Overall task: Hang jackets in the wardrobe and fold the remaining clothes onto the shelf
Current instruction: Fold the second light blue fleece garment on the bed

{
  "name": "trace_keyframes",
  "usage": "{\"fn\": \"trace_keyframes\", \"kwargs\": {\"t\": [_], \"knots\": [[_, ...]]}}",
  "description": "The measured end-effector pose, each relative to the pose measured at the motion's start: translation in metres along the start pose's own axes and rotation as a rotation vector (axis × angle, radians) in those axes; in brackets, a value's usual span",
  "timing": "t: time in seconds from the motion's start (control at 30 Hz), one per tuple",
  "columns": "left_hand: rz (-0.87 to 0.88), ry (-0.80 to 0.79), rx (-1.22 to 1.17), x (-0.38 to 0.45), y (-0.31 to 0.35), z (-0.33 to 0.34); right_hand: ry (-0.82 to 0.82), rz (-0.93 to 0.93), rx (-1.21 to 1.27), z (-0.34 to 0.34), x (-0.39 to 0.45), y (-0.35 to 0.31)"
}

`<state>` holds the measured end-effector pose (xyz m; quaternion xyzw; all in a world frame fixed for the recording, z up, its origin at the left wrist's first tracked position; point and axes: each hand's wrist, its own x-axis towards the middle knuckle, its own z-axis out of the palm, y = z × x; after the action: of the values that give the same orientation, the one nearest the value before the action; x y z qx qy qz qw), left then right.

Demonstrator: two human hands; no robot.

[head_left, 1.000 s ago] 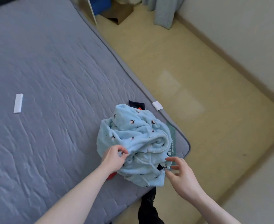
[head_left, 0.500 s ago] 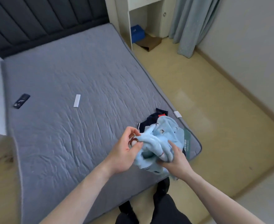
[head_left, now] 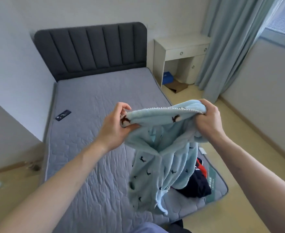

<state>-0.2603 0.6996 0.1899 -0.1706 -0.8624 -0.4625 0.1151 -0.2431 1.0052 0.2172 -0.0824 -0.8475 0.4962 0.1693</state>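
- I have the light blue fleece garment (head_left: 157, 158) lifted at centre frame, its trimmed top edge stretched between my hands and the body hanging down over the lower right of the mattress (head_left: 94, 101)
- My left hand (head_left: 116, 125) pinches one end of that edge, thumb under, fingers curled on top
- My right hand (head_left: 209, 120) clenches a bunched handful of the other end
- It looks soft, thick and light; I judge it will sag and fold on itself, not slide, so holding at the edge or shoulders suits it best
- A drawstring dangles at the bottom and could snag
- I cannot tell yet whether it counts as a jacket or a folding piece
- A dark navy and red garment (head_left: 197, 182) lies on the mattress corner at lower right, just behind the fleece
- The quilted grey mattress is bare, with a remote (head_left: 63, 115) at centre left
- Dark headboard (head_left: 91, 49) at the top, white desk (head_left: 180, 54) and curtain (head_left: 229, 47) at upper right, pale floor along the right; no wardrobe in view
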Motion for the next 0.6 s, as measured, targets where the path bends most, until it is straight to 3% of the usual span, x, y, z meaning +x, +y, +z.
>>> {"fn": "trace_keyframes", "kwargs": {"t": [0.13, 0.23, 0.3, 0.37, 0.53, 0.6], "knots": [[-0.202, -0.043, -0.066, -0.015, -0.022, -0.026, -0.077, -0.066, 0.068, 0.017, -0.003, -0.058], [-0.332, -0.359, -0.157, -0.041, -0.051, -0.027, -0.144, -0.069, 0.125, 0.030, -0.005, -0.082], [-0.381, -0.512, -0.021, -0.057, -0.069, -0.018, -0.211, -0.082, 0.128, 0.038, -0.005, -0.091], [-0.359, -0.488, 0.077, -0.065, -0.083, -0.001, -0.299, -0.092, 0.123, 0.048, -0.004, -0.097], [-0.475, -0.132, 0.195, -0.047, -0.090, 0.017, -0.405, -0.090, 0.155, 0.061, 0.007, -0.102], [-0.454, -0.136, 0.241, -0.038, -0.097, 0.019, -0.410, -0.054, 0.176, 0.058, 0.016, -0.098]]}}
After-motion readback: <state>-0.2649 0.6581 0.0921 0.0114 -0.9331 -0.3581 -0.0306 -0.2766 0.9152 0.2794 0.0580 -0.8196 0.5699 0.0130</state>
